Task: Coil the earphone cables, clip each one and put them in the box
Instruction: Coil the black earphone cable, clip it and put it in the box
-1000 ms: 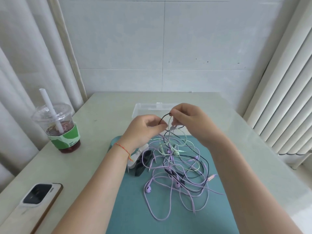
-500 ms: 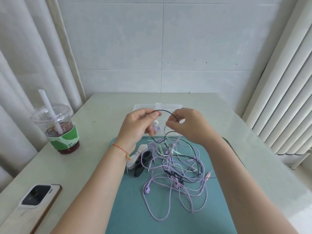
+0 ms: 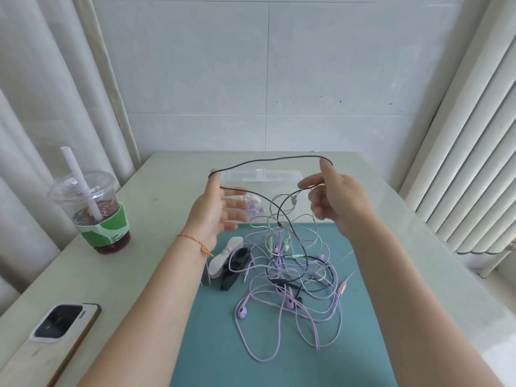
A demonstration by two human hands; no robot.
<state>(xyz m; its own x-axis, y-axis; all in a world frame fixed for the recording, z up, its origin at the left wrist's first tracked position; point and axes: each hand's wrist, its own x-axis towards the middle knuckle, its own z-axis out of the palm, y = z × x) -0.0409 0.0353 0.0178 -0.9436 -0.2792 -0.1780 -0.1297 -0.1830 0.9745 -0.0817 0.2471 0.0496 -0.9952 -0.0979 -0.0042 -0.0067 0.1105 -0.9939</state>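
Both forearms are bare, with no sleeves in view. A thin braided string bracelet, red-orange with touches of yellow and green, circles the left wrist and ends in a small knotted tassel. The right wrist carries nothing, and the fingers show no rings.

Black cable, lilac and mint cables on teal mat; green-and-white cup sleeve.
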